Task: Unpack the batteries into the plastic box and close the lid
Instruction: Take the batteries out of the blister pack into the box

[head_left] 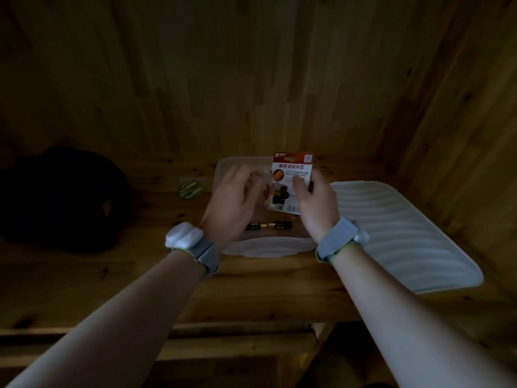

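Over a dim wooden table (92, 278), 2 bare forearms reach forward, each with 1 grey wristband (205, 254). Just beyond the wrists sits 1 clear plastic box (268, 245), open, with 2 loose batteries (268, 226) lying end to end on its floor near the front wall. Its 1 ribbed lid (405, 233) lies flat on the table, touching the box's right side.

Above the box, the right hand (316, 203) pinches 1 battery pack (292, 182) by its printed card, thumb on the face and fingers behind. The left hand (235, 197) curls its fingers onto the pack's clear plastic front, apparently peeling it away, though blur hides the exact hold. How many batteries are inside the pack cannot be counted.

The step in hand looks like emptying the pack. It would go best with the card held steady directly over the box and the plastic pulled off slowly, so that freed batteries drop inside rather than roll across the table.

Farther back on the left lie 1 small bundle of green batteries (190, 189), number unclear, and 1 dark rounded object (61, 200), too shadowed to identify. With the lid off, the task seems roughly midway.
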{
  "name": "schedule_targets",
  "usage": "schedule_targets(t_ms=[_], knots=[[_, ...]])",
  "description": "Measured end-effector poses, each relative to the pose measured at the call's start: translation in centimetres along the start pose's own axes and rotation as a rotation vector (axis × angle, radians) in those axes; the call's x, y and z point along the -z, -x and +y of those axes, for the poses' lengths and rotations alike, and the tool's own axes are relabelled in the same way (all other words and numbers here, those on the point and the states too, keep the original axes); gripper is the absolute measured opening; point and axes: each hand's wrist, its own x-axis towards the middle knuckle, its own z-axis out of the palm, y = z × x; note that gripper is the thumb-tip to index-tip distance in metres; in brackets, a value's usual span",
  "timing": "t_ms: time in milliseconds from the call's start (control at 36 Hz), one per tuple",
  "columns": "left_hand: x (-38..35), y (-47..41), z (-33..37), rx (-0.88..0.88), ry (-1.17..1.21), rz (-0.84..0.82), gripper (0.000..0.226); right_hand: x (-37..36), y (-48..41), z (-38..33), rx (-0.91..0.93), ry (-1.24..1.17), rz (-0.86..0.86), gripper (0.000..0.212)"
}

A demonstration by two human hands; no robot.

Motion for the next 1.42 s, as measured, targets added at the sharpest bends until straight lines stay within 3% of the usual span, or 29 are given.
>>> schedule_targets(t_ms=[222,639,1417], knots=[[-0.4,0.2,0.1,-0.172,-0.214,-0.145,0.029,-0.2,0.1,-0.1,0.090,0.078,-0.074,0.029],[-1.2,0.3,-0.4,-0.157,-0.396,-0.157,0.039,0.0,0.3,-0.3,0.109,0.105,-0.133,0.029],[-1.0,0.2,-0.6,-0.012,-0.223,-0.169,0.026,0.1,0.7,-0.9,0.140,0.154,-0.182,0.026]])
